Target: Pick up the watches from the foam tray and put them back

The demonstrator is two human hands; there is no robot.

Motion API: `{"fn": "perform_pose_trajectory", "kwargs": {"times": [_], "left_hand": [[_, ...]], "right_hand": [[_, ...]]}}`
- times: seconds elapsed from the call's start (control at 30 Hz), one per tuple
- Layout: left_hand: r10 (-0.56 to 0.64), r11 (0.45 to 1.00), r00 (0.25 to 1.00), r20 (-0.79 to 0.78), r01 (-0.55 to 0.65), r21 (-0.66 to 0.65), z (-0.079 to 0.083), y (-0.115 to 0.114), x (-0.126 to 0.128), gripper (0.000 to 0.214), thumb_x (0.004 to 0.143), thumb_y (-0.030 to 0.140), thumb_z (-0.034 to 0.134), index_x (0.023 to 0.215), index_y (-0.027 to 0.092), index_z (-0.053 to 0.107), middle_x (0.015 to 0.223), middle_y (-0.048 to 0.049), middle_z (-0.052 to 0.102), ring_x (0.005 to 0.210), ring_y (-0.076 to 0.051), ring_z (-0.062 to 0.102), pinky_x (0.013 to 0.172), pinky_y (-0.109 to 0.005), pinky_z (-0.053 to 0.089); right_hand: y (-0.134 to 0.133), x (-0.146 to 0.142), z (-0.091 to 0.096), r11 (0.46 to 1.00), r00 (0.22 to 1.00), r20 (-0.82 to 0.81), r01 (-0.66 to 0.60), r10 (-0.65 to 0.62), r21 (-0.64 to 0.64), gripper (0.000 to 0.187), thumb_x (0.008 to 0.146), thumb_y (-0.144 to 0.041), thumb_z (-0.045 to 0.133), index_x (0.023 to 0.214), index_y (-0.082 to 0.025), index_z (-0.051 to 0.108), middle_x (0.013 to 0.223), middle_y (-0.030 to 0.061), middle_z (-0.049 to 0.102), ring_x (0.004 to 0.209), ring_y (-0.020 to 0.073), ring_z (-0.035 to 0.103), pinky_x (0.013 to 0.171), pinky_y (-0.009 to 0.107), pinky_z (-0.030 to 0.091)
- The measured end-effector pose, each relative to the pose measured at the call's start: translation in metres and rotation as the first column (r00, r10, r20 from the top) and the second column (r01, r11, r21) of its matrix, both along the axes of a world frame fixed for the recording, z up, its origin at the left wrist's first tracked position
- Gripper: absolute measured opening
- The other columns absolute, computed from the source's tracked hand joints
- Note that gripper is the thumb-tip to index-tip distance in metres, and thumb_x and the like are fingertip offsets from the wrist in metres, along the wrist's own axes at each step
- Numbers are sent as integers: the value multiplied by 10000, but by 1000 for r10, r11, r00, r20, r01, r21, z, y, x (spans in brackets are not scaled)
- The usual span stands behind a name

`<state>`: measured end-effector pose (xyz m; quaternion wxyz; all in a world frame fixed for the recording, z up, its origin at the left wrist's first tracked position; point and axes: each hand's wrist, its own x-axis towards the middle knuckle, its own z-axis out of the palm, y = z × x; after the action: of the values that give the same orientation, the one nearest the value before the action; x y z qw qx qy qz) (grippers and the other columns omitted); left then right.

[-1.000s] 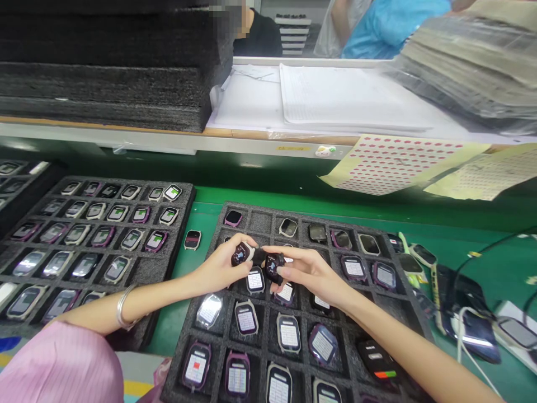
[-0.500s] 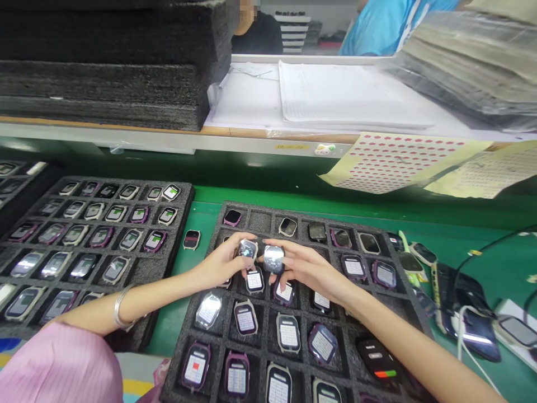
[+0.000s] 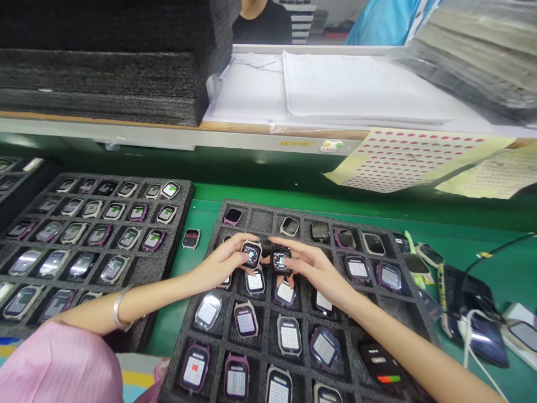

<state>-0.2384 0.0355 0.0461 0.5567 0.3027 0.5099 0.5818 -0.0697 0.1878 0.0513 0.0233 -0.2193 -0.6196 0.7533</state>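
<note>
My left hand (image 3: 229, 260) pinches a silver-framed smartwatch body (image 3: 251, 255) between thumb and fingers. In my right hand (image 3: 316, 268) is a dark-framed smartwatch body (image 3: 280, 261). Both screens are lit with a round dial and face up toward me, side by side with a small gap. The two hands hover above a black foam tray (image 3: 262, 221), whose compartments hold several strapless watches in silver, purple and black frames. Directly below the held watches, a watch with a white lit list (image 3: 254, 281) lies in its slot.
A second foam tray (image 3: 138, 268) of watches lies at left, with a single watch (image 3: 191, 238) between the trays. Phones (image 3: 478, 319) and cables crowd the right. A shelf above carries foam stacks (image 3: 104, 78) and papers (image 3: 356, 84); a person in black (image 3: 264, 25) is beyond.
Both held watches have tilted, so glare has left their screens and the dials now show clearly. The view has shifted slightly; my hands keep their grip.
</note>
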Motion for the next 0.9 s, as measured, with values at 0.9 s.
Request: {"fn": "perform_pose_trajectory", "kwargs": {"times": [0.9], "left_hand": [[332,943,943,-22,-331,39,23,9,-20,382,732,158,606,1103,151,518,835,-26,653,760,-153,629,640,-264,520]], "right_hand": [[21,-51,-9,452,945,34,-188,327,872,391,838,-226,649,1213,-130,593,979,111,636,897,237,615,814,380,502]]}}
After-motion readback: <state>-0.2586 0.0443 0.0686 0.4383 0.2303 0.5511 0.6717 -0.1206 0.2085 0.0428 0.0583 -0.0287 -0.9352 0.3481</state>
